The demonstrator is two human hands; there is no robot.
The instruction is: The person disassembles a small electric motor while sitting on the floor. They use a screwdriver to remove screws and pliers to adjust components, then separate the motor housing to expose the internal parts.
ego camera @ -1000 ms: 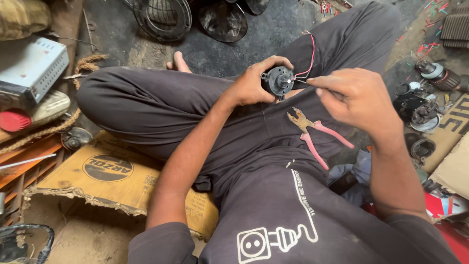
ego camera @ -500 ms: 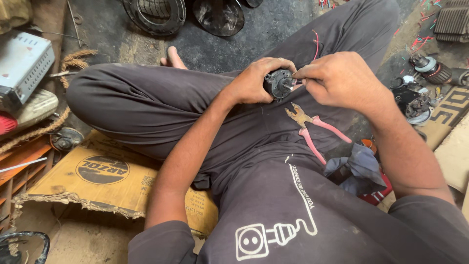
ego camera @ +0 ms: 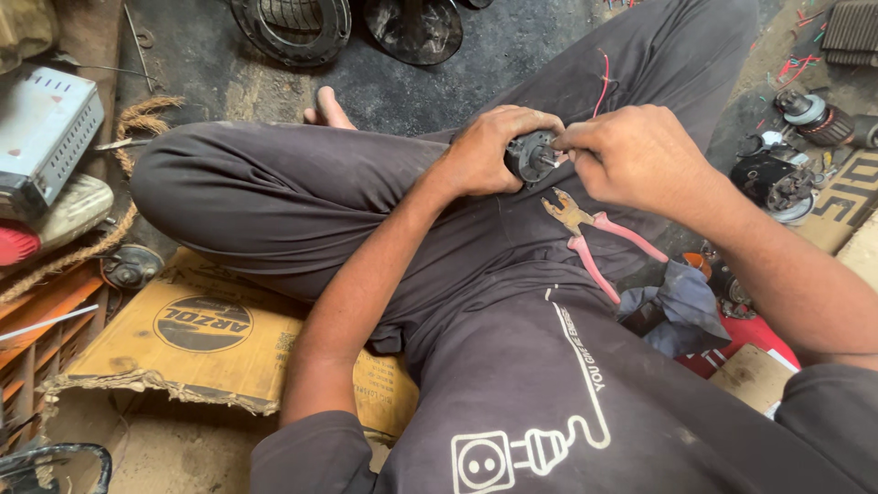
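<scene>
From over the person's head, looking down: they sit cross-legged on the floor in dark clothes, and both hands meet above the lap; the left hand [ego camera: 489,151] is curled tight round a small round motor [ego camera: 530,155], gripping its body from the left so that the face with the short shaft points toward the other hand; the right hand [ego camera: 631,155] is closed into a pinch, its fingertips [ego camera: 565,144] pressed at the shaft end of the motor, though what they hold there, if anything, is too small to tell; a thin red wire [ego camera: 604,78] rises from behind the motor, up along the thigh.

Just below the hands, pliers [ego camera: 585,233] with pink handles lie on the lap, jaws toward the motor, touched by neither hand; a dark cloth [ego camera: 677,306] sits by the right knee; flattened cardboard [ego camera: 192,338] lies on the floor under the left leg; a grey metal box [ego camera: 41,133] stands at the far left, frayed rope [ego camera: 137,119] beside it; more motor parts [ego camera: 777,178] are heaped at the right edge, well apart from the hands; a round fan guard [ego camera: 291,26] lies at the top.
</scene>
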